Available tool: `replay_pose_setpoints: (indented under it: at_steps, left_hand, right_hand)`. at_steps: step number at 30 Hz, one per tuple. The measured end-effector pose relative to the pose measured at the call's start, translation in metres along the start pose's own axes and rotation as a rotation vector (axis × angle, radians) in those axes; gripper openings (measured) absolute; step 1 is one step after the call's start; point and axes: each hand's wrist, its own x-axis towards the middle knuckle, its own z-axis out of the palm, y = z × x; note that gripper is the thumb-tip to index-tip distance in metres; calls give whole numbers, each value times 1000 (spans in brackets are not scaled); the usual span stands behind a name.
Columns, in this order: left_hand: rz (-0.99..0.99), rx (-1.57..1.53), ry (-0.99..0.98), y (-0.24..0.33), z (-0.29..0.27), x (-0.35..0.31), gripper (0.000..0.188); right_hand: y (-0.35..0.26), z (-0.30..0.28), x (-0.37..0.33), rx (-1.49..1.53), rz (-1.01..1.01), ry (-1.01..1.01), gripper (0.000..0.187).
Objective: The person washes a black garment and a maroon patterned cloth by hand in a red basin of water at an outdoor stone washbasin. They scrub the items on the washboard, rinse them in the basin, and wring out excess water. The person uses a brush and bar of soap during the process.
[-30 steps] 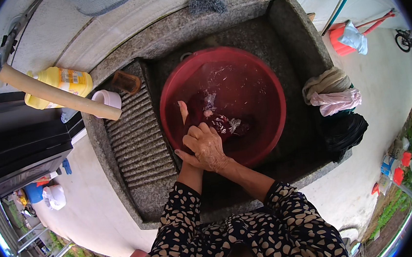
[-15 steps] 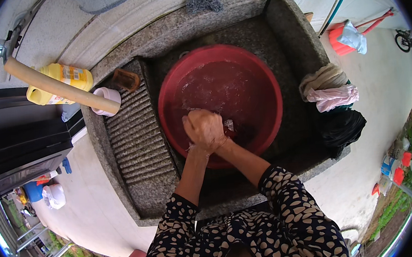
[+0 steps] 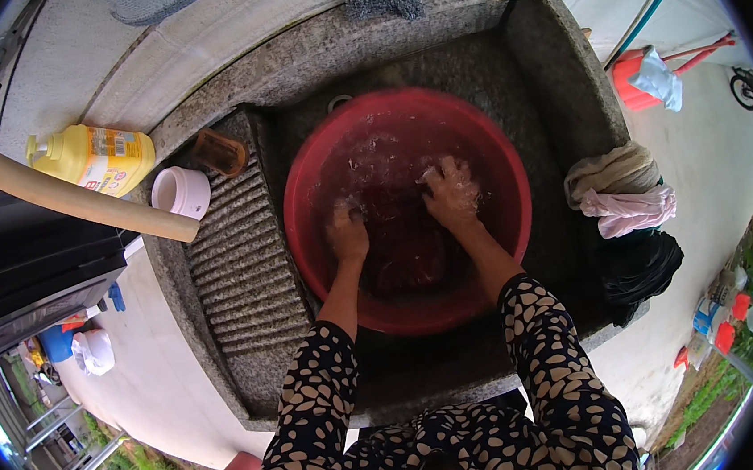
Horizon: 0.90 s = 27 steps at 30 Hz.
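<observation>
Hand-washing of a dark garment in a red basin.
Both hands, left hand (image 3: 347, 234) and right hand (image 3: 452, 194), were plunged into the sudsy water of the red basin (image 3: 305, 241), pressing on the dark garment (image 3: 409, 250); whether the fingers gripped it could not be told. The step appeared to be scrubbing; the ribbed washboard (image 3: 239, 256) lay just beside for rubbing next.

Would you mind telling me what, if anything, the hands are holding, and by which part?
Both hands, left and right, are in the red basin on a dark cloth underwater; whether they grip it, or where, cannot be told.
</observation>
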Motion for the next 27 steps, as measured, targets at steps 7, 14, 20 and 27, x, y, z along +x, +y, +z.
replay_pose_setpoints:
  at_steps: [7,14,20,27]
  left_hand:
    - [-652,-1767,-399,59,-27,-20,65]
    - [187,-1806,-462,64,-61,-73,58]
    - [-414,-1685,-526,55,-41,-35,50]
    - [60,-264,37,36,-38,-15,37]
  right_hand:
    - [-66,-13,-31,1092,-55,-19,33]
    - [-144,-77,-77,601,-481,135,15]
    - [-105,-59,5,488,-332,216,27]
    - [0,-15,2,5,-139,121,38]
